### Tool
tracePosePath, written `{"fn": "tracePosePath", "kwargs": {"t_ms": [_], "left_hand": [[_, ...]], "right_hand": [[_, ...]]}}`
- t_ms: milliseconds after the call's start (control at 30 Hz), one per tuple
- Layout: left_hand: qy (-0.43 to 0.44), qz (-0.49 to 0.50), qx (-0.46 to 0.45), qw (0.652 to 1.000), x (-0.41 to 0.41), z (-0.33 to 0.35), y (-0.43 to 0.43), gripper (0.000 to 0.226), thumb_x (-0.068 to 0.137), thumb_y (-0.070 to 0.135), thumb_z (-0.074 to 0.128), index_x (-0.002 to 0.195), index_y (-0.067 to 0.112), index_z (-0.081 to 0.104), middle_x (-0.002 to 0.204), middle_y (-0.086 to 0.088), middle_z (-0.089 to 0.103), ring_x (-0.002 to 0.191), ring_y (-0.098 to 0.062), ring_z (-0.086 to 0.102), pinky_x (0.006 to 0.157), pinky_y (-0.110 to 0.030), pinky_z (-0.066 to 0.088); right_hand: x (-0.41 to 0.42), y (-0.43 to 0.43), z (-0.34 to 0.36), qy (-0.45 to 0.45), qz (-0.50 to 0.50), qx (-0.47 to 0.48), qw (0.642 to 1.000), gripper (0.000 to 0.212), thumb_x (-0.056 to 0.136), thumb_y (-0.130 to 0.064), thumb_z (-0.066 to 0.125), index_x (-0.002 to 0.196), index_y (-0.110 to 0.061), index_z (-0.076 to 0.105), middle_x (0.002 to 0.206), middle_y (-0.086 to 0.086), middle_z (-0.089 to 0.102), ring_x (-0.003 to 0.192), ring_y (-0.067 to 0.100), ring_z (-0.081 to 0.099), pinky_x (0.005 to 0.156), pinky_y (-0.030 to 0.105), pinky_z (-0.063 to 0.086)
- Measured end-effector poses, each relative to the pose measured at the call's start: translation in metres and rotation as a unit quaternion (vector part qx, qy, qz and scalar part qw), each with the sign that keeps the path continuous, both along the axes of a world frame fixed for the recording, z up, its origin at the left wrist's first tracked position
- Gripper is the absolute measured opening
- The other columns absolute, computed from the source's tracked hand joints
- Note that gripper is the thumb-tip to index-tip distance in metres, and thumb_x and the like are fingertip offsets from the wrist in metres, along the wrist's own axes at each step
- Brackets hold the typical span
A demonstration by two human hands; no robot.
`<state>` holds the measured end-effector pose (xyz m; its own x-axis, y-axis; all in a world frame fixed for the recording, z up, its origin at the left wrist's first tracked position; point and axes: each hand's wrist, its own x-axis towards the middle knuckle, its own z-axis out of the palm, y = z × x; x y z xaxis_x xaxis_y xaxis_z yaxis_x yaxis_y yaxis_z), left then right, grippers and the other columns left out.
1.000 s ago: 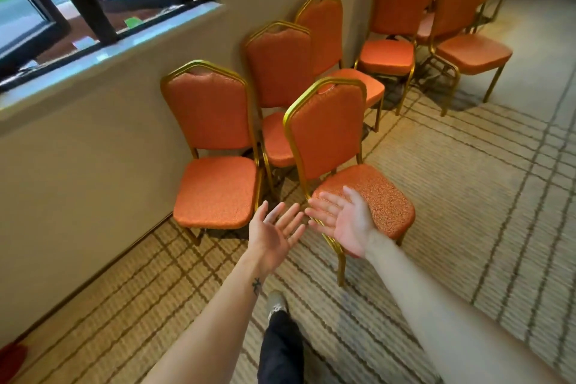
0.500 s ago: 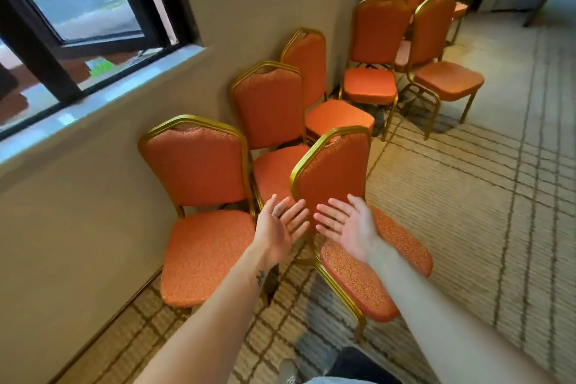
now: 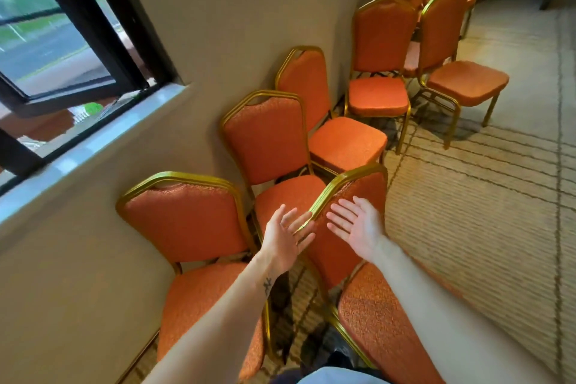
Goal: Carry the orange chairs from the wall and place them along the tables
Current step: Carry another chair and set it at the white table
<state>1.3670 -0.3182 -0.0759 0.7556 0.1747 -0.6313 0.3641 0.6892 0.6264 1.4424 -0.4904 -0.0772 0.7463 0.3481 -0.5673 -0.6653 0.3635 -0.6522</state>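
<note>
- Head view: left hand (image 3: 285, 240) and right hand (image 3: 355, 227) were spread, palms up, empty.
- Both flanked the nearest orange chair's (image 3: 352, 246) gold backrest edge.

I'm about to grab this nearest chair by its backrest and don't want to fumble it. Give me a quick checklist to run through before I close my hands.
1. Both hands free: ok. Left hand and right hand are open, holding nothing.
2. Hands flank the nearest chair backrest: ok, one on each side of its gold frame edge.
3. Firm contact: cannot tell; left fingers overlap the frame edge.
4. Clear of the neighbouring chair at the wall: not ok, they stand very close.
5. Carpet on the right open for stepping back: ok.
6. Chair legs untangled: cannot tell, hidden.
</note>
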Motion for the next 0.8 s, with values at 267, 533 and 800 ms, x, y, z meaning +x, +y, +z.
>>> {"fn": "tracePosePath", "kwargs": {"t_ms": [267, 533, 800], "left_hand": [[0.019, -0.068, 0.039, 0.997, 0.103, 0.0, 0.008, 0.051, 0.103, 0.052, 0.044, 0.136, 0.015, 0.056, 0.127, -0.007, 0.071, 0.12, -0.028, 0.065, 0.112, -0.045, 0.043], [0.026, -0.099, 0.044, 0.994, 0.168, -0.023, 0.023, 0.045, 0.107, 0.041, 0.041, 0.14, 0.012, 0.051, 0.126, -0.007, 0.071, 0.12, -0.025, 0.065, 0.104, -0.04, 0.048], [0.052, -0.243, 0.047, 0.967, 0.226, -0.053, 0.029, 0.04, 0.106, 0.038, 0.043, 0.131, 0.011, 0.056, 0.116, -0.007, 0.075, 0.118, -0.026, 0.065, 0.108, -0.044, 0.045]], "right_hand": [[0.058, 0.009, -0.02, 0.023, -0.02, -0.057, 0.998, 0.051, 0.104, -0.037, 0.042, 0.147, -0.012, 0.047, 0.15, 0.008, 0.048, 0.141, 0.024, 0.039, 0.111, 0.049, 0.042], [0.083, 0.036, -0.035, 0.058, -0.072, -0.063, 0.994, 0.029, 0.1, -0.032, 0.051, 0.123, -0.018, 0.061, 0.13, 0.004, 0.059, 0.119, 0.017, 0.054, 0.11, 0.048, 0.043], [0.105, 0.051, -0.044, 0.114, -0.194, -0.01, 0.974, 0.037, 0.098, -0.035, 0.052, 0.121, -0.007, 0.062, 0.122, 0.016, 0.066, 0.119, 0.029, 0.059, 0.11, 0.048, 0.043]]}}
